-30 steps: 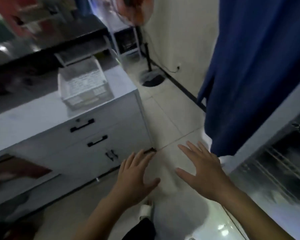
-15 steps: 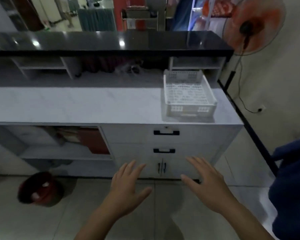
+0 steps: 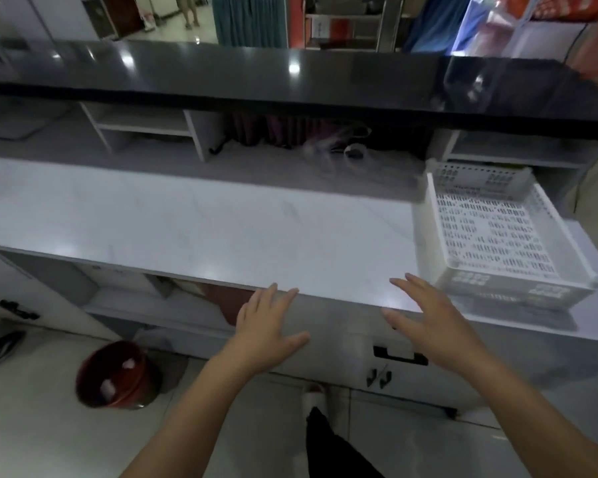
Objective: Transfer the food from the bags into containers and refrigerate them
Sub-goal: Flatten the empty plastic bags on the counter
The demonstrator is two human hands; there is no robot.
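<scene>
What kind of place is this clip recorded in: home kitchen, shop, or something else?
Probably a shop or reception counter rather than a home kitchen: a white work surface sits behind a raised black customer ledge, with an empty white perforated basket on it and a tiled public-looking hall beyond. Both hands are open.

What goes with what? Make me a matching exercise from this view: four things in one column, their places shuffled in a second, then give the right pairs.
Things:
1. white basket
2. red bin
3. black handle
4. left hand

Places:
A. on the floor, left of the cabinet
B. on a drawer front under the right hand
C. right end of the pale countertop
D. at the countertop's front edge, fingers straight

Pairs: 1-C, 2-A, 3-B, 4-D
</scene>
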